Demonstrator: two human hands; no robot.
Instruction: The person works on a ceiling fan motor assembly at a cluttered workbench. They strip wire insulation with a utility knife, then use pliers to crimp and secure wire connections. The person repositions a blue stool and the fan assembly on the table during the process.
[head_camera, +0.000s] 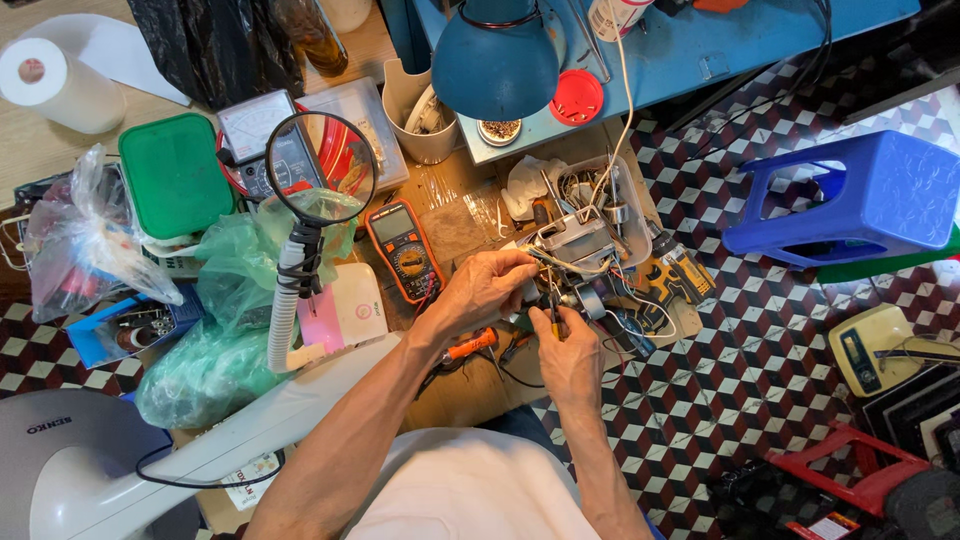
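just right of the orange multimeter (404, 251), left hand (487, 290) fingers clench a small metal part (583, 300) while right hand (570, 355) fingers pinch a thin yellow-handled tool (554, 322); best steadied low over the worktop (452, 205), wires kept clear.

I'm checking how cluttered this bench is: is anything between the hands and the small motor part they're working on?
Nothing visible does. The left hand is already on the small grey motor part, and the right hand beside it grips a thin tool; loose wires trail around it.

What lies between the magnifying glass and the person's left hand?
In the head view, an orange multimeter lies between the magnifying glass and the left hand.
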